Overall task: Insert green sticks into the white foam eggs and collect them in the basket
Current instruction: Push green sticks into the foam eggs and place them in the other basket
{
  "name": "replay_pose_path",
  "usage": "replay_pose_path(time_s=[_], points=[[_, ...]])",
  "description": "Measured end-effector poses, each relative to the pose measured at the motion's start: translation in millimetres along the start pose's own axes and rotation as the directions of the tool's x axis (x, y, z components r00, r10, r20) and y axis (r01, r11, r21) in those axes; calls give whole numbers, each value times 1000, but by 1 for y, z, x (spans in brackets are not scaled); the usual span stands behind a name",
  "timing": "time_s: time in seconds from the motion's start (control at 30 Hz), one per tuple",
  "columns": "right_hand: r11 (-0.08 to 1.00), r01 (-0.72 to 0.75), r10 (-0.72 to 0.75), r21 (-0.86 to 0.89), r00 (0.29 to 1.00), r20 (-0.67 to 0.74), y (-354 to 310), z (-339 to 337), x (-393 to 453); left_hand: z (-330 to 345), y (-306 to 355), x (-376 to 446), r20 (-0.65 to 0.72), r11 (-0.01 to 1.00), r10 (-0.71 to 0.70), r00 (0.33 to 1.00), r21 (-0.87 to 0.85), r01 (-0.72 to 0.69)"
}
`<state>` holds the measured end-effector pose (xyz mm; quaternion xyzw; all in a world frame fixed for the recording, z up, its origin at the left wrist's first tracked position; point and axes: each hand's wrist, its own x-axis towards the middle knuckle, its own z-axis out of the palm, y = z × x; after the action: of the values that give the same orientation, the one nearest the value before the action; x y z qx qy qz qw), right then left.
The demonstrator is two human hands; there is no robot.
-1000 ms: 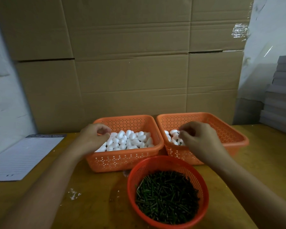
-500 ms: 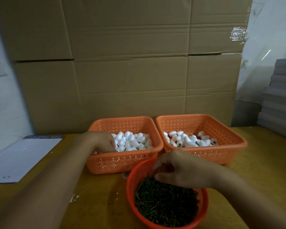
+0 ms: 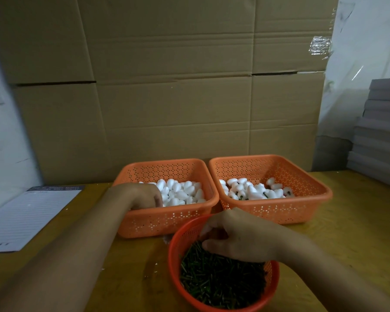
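Head view: I log my right hand (image 3: pixel 241 238), fingers curled, grasp hidden, directly atop green sticks (image 3: pixel 221 282); my left hand (image 3: pixel 144 197) among white foam eggs (image 3: pixel 182 191), grasp unseen.

The scene is dim and warm-toned, with muted colours. A strip of tape (image 3: pixel 320 45) on the cardboard (image 3: pixel 167 86) catches a small glare. Soft shadows lie on the counter (image 3: pixel 358 221) beneath the baskets. Straight edges bow outward toward the corners, and the nearest forearms look soft.
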<state>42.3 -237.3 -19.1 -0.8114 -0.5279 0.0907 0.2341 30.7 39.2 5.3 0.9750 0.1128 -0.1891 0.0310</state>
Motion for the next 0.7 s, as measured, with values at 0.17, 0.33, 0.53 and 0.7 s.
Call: replay_pose_path(time_s=[0.17,0.33,0.53,0.7], points=[[1000,14,-15,-17,1000,-19,0,2,1,2,1,-3,40,999,-4,999,-45,6],[1000,21,-21,-4,1000,-19,-3,-1,0,4,-2,-2,-10,994,23,1000,-105,-24],[1000,16,-16,-11,1000,-9,-6,-3,-2,9,-17,-2,-241,952,57,969,-279,-125],[999,36,-36,-20,999,-22,-3,0,0,13,-23,-11,-549,876,66,833,-367,-312]])
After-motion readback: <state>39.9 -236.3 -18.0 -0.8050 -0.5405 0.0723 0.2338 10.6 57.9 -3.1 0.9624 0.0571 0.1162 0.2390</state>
